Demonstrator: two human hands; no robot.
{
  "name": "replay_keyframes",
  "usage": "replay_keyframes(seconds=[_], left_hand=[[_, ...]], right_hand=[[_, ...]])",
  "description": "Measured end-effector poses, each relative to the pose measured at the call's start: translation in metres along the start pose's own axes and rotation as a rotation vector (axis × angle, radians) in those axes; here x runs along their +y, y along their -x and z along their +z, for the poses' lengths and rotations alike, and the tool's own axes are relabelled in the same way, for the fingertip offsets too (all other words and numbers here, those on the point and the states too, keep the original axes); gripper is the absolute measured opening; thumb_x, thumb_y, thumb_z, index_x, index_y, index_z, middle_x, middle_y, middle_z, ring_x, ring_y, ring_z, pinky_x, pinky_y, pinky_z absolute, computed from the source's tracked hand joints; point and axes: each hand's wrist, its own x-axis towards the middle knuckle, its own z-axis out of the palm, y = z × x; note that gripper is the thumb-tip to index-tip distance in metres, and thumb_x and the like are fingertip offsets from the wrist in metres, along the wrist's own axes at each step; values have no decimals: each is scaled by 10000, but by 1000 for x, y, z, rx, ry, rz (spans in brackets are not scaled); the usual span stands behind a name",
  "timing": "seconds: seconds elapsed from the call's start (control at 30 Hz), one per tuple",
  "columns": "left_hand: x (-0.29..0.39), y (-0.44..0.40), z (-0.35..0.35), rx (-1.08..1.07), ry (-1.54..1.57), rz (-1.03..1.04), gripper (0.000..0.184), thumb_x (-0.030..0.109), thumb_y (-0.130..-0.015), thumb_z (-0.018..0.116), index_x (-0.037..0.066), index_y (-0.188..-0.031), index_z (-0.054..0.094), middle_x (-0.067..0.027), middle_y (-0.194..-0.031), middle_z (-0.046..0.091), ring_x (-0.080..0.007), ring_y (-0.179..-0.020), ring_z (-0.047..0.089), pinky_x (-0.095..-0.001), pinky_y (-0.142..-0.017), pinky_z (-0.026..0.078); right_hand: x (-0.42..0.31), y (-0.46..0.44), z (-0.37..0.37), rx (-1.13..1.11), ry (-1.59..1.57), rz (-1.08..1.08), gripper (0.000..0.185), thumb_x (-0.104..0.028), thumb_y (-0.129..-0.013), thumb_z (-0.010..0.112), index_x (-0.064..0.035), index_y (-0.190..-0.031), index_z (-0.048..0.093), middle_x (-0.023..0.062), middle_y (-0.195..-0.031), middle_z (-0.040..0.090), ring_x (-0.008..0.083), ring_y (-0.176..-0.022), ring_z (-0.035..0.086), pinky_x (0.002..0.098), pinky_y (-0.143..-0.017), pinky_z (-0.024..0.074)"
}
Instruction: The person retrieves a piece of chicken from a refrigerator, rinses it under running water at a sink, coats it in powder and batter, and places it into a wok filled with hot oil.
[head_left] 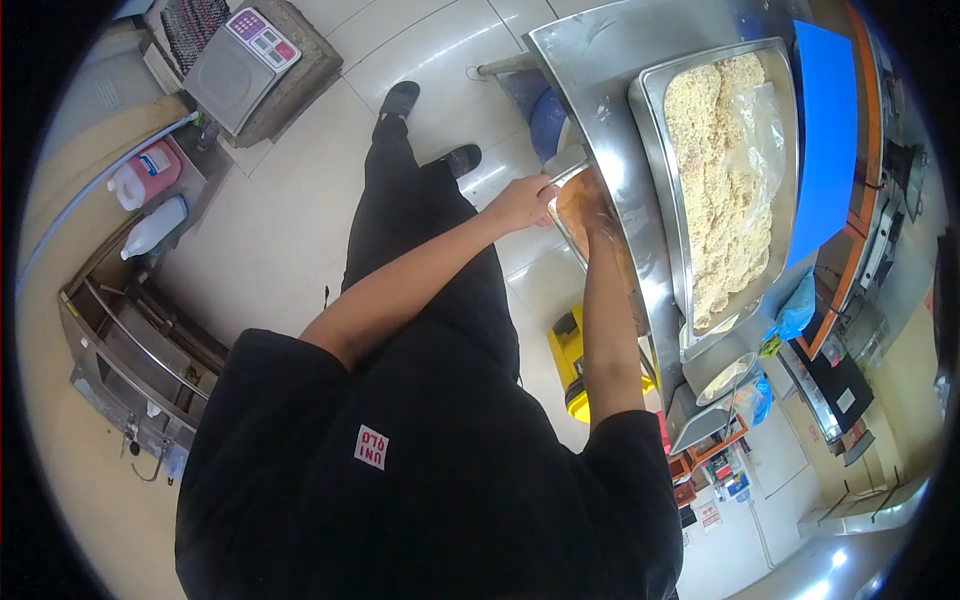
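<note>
Pale floor tiles [270,230] spread beneath the fingers. Nearest, an upside-down patch on the black shirt [440,470] reads "UNI QLO". The left hand [522,204] has its fingers curled at the rim of a metal tray [566,232]; the right hand [592,208] reaches inside it, its finger pose unclear. The tray's long axis runs away from the body, along the steel counter [600,95]. Beyond the right fingers sits a crumb-filled pan [683,250]; well left of both hands, a scale [240,70], its markings too small to read.
</note>
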Motion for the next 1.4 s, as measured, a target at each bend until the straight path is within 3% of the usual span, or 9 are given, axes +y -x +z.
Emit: replay_keyframes(seconds=[0.1, 0.23, 0.43, 0.57, 0.8, 0.9, 1.03, 1.17, 1.4], left_hand=[[-3, -2, 1, 8, 29, 11, 318, 264, -996, 470, -48, -983, 529, -148, -819, 634, -225, -724, 711, -304, -645, 597], [-5, -5, -1, -31, 13, -5, 328, 269, -999, 469, -51, -1029, 535, -151, -865, 632, -227, -742, 708, -307, -665, 599], [-4, -8, -2, -66, 5, -49, 350, 286, -1005, 461, -47, -1089, 529, -153, -957, 619, -225, -789, 704, -301, -692, 595], [1, -7, -6, -88, -37, -70, 368, 295, -1005, 458, -43, -1132, 525, -150, -992, 618, -218, -805, 702, -298, -708, 588], [5, 3, -8, -110, -43, -35, 363, 301, -1012, 442, -41, -1104, 521, -136, -949, 610, -213, -799, 700, -297, -698, 582], [0, 9, -11, -115, -61, -57, 341, 298, -1017, 433, -32, -1050, 513, -129, -932, 598, -215, -802, 698, -301, -700, 581], [-3, 14, -8, -110, -34, -75, 326, 296, -1021, 427, -20, -1017, 506, -131, -952, 592, -216, -809, 696, -303, -709, 580], [-2, 16, -10, -102, -30, -63, 327, 299, -1021, 428, -20, -1015, 503, -125, -945, 590, -220, -815, 695, -304, -716, 581], [0, 15, -12, -124, -37, -67, 342, 304, -1020, 423, -27, -1052, 507, -127, -956, 596, -214, -816, 695, -299, -712, 582]], right_hand=[[16, 29, -16, 123, 70, -125, 427, -340, -952, 462, -139, -1327, 500, 149, -1279, 566, 345, -1165, 544, 453, -1009, 413], [-17, 78, -101, -591, 316, 73, 449, -357, -954, 452, -85, -1309, 490, 201, -1185, 613, 371, -1064, 607, 465, -936, 468], [62, 138, -48, -468, 243, 348, 493, -438, -879, 517, -62, -1188, 589, 278, -1095, 630, 400, -1005, 623, 467, -876, 494], [-15, 136, -145, -302, -21, 585, 435, -432, -861, 528, -41, -977, 680, 259, -983, 660, 415, -955, 628, 466, -851, 497], [-24, 171, -158, -185, 280, 355, 316, -320, -830, 594, -33, -907, 702, 235, -823, 653, 399, -817, 630, 461, -767, 502], [-36, 184, -174, 362, -326, 528, 252, -252, -806, 629, -11, -848, 688, 230, -785, 648, 386, -774, 634, 454, -731, 502], [-28, 184, -179, 40, -174, 580, 225, -209, -773, 664, 14, -770, 640, 226, -761, 641, 384, -740, 631, 456, -703, 500], [-30, 183, -177, 223, -190, 474, 250, -226, -777, 642, 23, -750, 635, 239, -728, 629, 365, -707, 634, 447, -668, 497], [-33, 174, -190, -9, -69, 567, 278, -249, -792, 624, 25, -778, 673, 232, -769, 650, 381, -702, 630, 457, -652, 478]])
